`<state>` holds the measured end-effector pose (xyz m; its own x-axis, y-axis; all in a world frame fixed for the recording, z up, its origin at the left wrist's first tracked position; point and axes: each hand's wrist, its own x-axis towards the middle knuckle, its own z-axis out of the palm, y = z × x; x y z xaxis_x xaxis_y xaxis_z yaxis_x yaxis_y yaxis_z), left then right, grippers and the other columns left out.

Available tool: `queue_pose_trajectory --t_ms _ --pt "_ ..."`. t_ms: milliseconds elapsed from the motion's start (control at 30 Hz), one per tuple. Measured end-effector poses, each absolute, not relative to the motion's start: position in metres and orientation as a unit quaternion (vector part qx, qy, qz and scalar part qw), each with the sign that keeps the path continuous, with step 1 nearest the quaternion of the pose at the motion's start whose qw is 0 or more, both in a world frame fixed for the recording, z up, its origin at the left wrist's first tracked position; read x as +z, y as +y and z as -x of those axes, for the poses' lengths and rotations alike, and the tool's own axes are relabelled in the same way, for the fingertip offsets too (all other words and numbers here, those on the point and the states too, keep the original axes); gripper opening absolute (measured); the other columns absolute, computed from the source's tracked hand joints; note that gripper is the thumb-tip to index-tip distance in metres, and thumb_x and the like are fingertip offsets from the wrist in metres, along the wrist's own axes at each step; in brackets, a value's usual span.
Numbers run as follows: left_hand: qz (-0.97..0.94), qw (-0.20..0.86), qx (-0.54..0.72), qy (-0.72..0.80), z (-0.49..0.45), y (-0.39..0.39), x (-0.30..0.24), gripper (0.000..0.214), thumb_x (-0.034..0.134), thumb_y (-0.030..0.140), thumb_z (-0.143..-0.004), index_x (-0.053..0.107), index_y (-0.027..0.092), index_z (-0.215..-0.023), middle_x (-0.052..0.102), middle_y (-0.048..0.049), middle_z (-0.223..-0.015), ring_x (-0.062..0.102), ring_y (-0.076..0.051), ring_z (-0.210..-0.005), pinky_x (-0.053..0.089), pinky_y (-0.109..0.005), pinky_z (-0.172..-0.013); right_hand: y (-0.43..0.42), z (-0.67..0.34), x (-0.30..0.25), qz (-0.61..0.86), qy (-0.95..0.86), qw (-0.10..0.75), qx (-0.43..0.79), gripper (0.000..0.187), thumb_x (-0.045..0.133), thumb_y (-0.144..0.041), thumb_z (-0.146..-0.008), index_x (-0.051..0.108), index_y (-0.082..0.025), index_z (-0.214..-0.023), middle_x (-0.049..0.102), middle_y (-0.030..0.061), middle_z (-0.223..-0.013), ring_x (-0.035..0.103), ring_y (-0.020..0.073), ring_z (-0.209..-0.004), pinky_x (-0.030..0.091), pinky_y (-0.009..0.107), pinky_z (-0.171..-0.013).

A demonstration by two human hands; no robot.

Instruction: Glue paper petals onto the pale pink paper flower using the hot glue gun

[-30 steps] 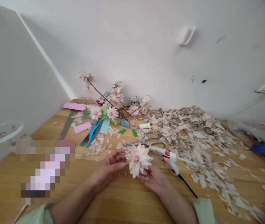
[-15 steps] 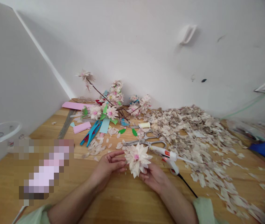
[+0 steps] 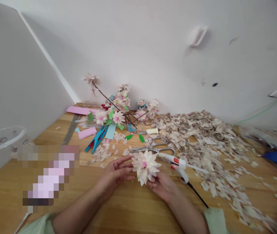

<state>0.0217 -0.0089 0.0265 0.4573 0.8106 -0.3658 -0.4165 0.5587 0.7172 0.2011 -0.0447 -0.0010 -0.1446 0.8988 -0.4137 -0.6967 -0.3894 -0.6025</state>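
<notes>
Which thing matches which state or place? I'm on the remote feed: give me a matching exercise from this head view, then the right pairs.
Things:
1. Paper flower
2. Hot glue gun
3. Scissors
4. Teal paper strips

States and places:
A. Small red light lit
B. Between the left hand and right hand
C. Beside a pink paper piece
D. Lying at the edge of the heap of paper petals

Pairs: 1-B, 2-A, 3-D, 4-C

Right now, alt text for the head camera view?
Left hand and right hand cup a cream paper flower with a pink centre beside a white hot glue gun, steel scissors and a heap of paper petals.
</notes>
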Motion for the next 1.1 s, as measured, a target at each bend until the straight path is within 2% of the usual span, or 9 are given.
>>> queue_pose_trajectory --t_ms 233,300,433,567,733,800,900,1000,1100 --pt "-0.312 0.805 0.368 0.346 -0.022 -0.009 0.024 0.052 0.083 0.014 -0.056 0.066 0.014 -0.105 0.073 -0.0100 -0.091 0.070 -0.021 -0.081 0.058 -0.024 -0.058 -0.045 -0.201 -0.005 0.384 -0.143 0.527 0.744 0.025 0.080 -0.014 -0.052 0.055 -0.016 -0.059 0.042 -0.0095 -0.044 0.024 0.0016 -0.039 0.018 0.012 -0.035" --pt "-0.303 0.809 0.371 0.339 -0.022 -0.009 0.024 0.046 0.081 0.017 -0.061 0.065 0.014 -0.105 0.073 -0.0101 -0.090 0.070 -0.021 -0.079 0.058 -0.025 -0.057 -0.045 -0.201 -0.006 0.387 -0.147 0.526 0.743 0.026 0.080 -0.014 -0.053 0.054 -0.017 -0.059 0.041 -0.0098 -0.044 0.024 0.0018 -0.039 0.018 0.012 -0.035" --pt "-0.244 0.823 0.375 0.350 -0.023 -0.008 0.028 0.024 0.057 0.026 -0.085 0.065 0.011 -0.102 0.072 -0.0085 -0.075 0.070 -0.018 -0.065 0.058 -0.026 -0.055 -0.045 -0.201 -0.007 0.389 -0.154 0.522 0.743 0.029 0.081 -0.017 -0.055 0.052 -0.017 -0.057 0.040 -0.0101 -0.043 0.026 0.0020 -0.038 0.018 0.012 -0.035" --pt "-0.222 0.818 0.372 0.378 -0.023 -0.004 0.032 0.034 0.036 0.027 -0.095 0.064 0.009 -0.095 0.070 -0.0072 -0.066 0.067 -0.016 -0.052 0.055 -0.025 -0.048 -0.046 -0.203 -0.004 0.399 -0.152 0.522 0.738 0.034 0.084 -0.021 -0.053 0.051 -0.017 -0.054 0.040 -0.0100 -0.041 0.029 0.0016 -0.037 0.019 0.012 -0.034" --pt "-0.180 0.834 0.401 0.333 -0.010 0.005 0.041 0.049 0.025 0.034 -0.097 0.065 0.007 -0.090 0.072 -0.0100 -0.069 0.059 -0.011 -0.039 0.055 -0.026 -0.047 -0.049 -0.206 0.000 0.404 -0.151 0.545 0.719 0.032 0.087 -0.023 -0.049 0.058 -0.018 -0.062 0.051 -0.0077 -0.047 0.038 0.0036 -0.039 0.023 0.014 -0.034" --pt "-0.143 0.846 0.422 0.292 -0.001 0.010 0.046 0.052 0.023 0.037 -0.097 0.065 0.006 -0.095 0.074 -0.0111 -0.072 0.063 -0.012 -0.044 0.056 -0.024 -0.049 -0.050 -0.207 0.000 0.401 -0.154 0.553 0.714 0.031 0.087 -0.024 -0.049 0.058 -0.018 -0.061 0.050 -0.0076 -0.046 0.037 0.0039 -0.038 0.022 0.014 -0.033" --pt "-0.093 0.841 0.482 0.229 0.010 0.018 0.053 0.054 0.027 0.047 -0.095 0.063 0.008 -0.103 0.074 -0.0136 -0.085 0.072 -0.021 -0.080 0.059 -0.030 -0.069 -0.051 -0.206 0.000 0.399 -0.161 0.553 0.713 0.028 0.086 -0.023 -0.050 0.061 -0.018 -0.063 0.053 -0.0065 -0.048 0.038 0.0043 -0.038 0.023 0.015 -0.033" --pt "-0.084 0.795 0.575 0.178 0.020 0.024 0.057 0.061 0.032 0.058 -0.089 0.056 0.010 -0.118 0.068 -0.0175 -0.113 0.060 -0.030 -0.113 0.053 -0.043 -0.090 -0.051 -0.205 0.000 0.400 -0.169 0.547 0.716 0.024 0.084 -0.019 -0.051 0.064 -0.020 -0.065 0.057 -0.0049 -0.052 0.042 0.0063 -0.041 0.027 0.017 -0.035" --pt "-0.091 0.750 0.636 0.160 0.031 0.027 0.060 0.068 0.034 0.063 -0.086 0.050 0.011 -0.127 0.061 -0.0186 -0.125 0.054 -0.031 -0.120 0.050 -0.047 -0.094 -0.051 -0.206 -0.001 0.403 -0.176 0.542 0.716 0.022 0.083 -0.019 -0.051 0.063 -0.021 -0.062 0.061 -0.0034 -0.057 0.050 0.0098 -0.047 0.035 0.020 -0.040"
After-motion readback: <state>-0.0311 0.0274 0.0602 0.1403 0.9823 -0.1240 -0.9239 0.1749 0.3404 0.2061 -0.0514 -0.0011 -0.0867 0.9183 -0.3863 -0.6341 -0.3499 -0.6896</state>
